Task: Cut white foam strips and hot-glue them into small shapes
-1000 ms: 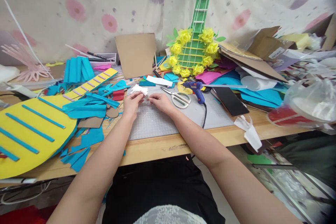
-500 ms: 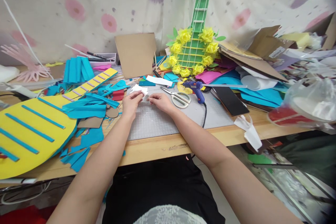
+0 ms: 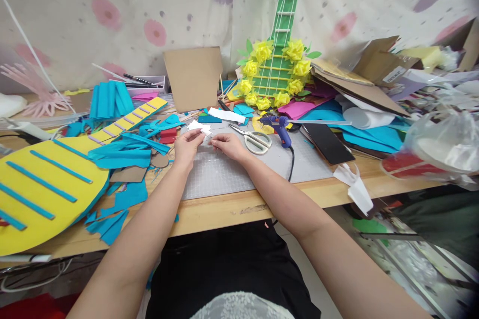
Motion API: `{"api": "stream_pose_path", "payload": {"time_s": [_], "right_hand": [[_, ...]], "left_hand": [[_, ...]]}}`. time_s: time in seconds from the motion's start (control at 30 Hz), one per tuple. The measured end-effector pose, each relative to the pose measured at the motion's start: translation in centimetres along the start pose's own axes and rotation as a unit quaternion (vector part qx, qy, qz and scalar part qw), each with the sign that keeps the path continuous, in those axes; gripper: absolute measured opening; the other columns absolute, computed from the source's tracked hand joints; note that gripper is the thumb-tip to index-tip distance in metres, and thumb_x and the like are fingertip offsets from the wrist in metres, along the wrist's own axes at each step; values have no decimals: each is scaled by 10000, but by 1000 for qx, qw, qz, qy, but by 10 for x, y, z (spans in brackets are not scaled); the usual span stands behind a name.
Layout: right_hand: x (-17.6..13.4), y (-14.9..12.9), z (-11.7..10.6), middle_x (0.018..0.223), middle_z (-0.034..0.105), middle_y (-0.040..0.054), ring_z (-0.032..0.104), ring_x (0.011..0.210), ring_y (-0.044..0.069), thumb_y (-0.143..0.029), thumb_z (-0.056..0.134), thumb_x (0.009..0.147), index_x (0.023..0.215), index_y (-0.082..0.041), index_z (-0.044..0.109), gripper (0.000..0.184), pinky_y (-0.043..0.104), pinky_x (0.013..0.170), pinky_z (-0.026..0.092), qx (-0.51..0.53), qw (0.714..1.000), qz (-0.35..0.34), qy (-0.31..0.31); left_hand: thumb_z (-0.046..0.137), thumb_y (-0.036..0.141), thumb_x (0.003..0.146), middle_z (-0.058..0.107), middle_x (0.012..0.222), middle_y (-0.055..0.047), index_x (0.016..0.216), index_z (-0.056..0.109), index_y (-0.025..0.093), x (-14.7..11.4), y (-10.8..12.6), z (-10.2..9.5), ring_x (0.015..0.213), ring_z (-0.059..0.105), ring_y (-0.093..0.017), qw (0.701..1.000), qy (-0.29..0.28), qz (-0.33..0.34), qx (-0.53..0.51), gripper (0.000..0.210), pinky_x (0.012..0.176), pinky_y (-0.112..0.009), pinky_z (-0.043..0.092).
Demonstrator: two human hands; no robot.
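Head view: left hand (image 3: pixel 186 148) pinches white paper (image 3: pixel 205 130), right hand (image 3: pixel 230 146) pinched narrow beside it, its hold unclear

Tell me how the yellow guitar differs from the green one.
The yellow guitar lies at the left of the bench; the green guitar stands at the back. The yellow guitar has blue strips across its body; the green guitar is edged with yellow flowers. Both have short bars across a long neck.
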State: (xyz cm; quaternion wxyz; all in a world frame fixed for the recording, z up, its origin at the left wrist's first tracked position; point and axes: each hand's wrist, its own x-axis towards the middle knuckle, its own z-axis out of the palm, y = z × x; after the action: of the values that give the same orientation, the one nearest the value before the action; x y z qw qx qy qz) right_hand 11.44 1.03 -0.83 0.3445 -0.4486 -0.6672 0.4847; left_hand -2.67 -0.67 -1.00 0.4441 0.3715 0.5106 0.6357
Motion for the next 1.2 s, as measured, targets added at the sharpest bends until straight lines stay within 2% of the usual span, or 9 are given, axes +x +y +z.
{"api": "stream_pose_path", "payload": {"time_s": [0.17, 0.4, 0.6, 0.7, 0.8, 0.9, 1.03, 1.13, 1.2], "right_hand": [[-1, -2, -2, 564, 567, -30, 411, 471, 66, -263, 541, 745, 752, -146, 670, 174, 209, 488, 330, 61, 997, 18, -34], [-2, -5, -5, 531, 553, -33, 417, 453, 53, -275, 589, 706, 717, -142, 666, 154, 192, 453, 316, 146, 986, 28, -77], [-3, -3, -7, 511, 548, -34, 414, 430, 41, -275, 614, 707, 708, -130, 665, 154, 183, 439, 315, 189, 975, 52, -103], [-4, -3, -10, 544, 577, -23, 450, 458, 46, -300, 645, 705, 743, -129, 675, 177, 178, 455, 353, 199, 970, 59, -128], [-5, -4, -11, 716, 666, 15, 543, 564, 70, -326, 696, 677, 855, -147, 675, 254, 193, 539, 444, 227, 963, 54, -137], [-6, -9, -9, 873, 696, 46, 619, 732, 116, -406, 686, 699, 946, -176, 656, 338, 233, 664, 504, 268, 955, 63, -113], [-6, -15, -6, 845, 704, 60, 645, 841, 180, -517, 631, 729, 888, -191, 668, 365, 272, 672, 518, 211, 973, 93, -30], [-3, -15, -6, 829, 701, 43, 653, 826, 166, -460, 660, 720, 817, -190, 677, 287, 276, 703, 514, 218, 972, 75, 39], [0, -12, -7, 786, 699, 27, 657, 784, 137, -381, 679, 718, 774, -181, 667, 208, 274, 748, 511, 284, 954, 68, 69]], "left_hand": [[791, 255, 476, 660, 843, -57, 792, 709, 152, -2, 4, 2, 785, 611, -155, 999, -5, -20, -39, 342, 722, -285, 493], [818, 249, 436, 662, 888, -50, 819, 701, 156, -2, 6, 2, 799, 607, -147, 996, -26, -57, -67, 411, 751, -297, 494], [810, 221, 436, 658, 796, -28, 818, 681, 162, -4, 9, 2, 747, 604, -133, 993, -38, -75, -83, 407, 718, -280, 490], [801, 197, 438, 642, 761, -17, 800, 656, 153, -5, 12, 3, 701, 597, -121, 991, -46, -84, -95, 392, 694, -277, 490], [793, 180, 438, 628, 726, -9, 778, 611, 142, -5, 16, 3, 670, 597, -121, 987, -52, -109, -109, 388, 678, -286, 491], [787, 175, 442, 630, 719, -5, 772, 569, 148, -3, 18, 1, 671, 597, -119, 985, -46, -120, -112, 396, 682, -287, 491], [784, 173, 443, 627, 705, 5, 772, 545, 156, -2, 17, 0, 664, 589, -102, 988, -34, -114, -95, 407, 685, -264, 483], [786, 172, 433, 632, 723, 0, 765, 529, 159, -3, 14, 1, 677, 594, -108, 989, -36, -112, -86, 420, 666, -254, 483], [787, 163, 425, 635, 736, 0, 759, 514, 164, -3, 13, 2, 679, 595, -108, 989, -34, -118, -87, 432, 650, -249, 487]]}}
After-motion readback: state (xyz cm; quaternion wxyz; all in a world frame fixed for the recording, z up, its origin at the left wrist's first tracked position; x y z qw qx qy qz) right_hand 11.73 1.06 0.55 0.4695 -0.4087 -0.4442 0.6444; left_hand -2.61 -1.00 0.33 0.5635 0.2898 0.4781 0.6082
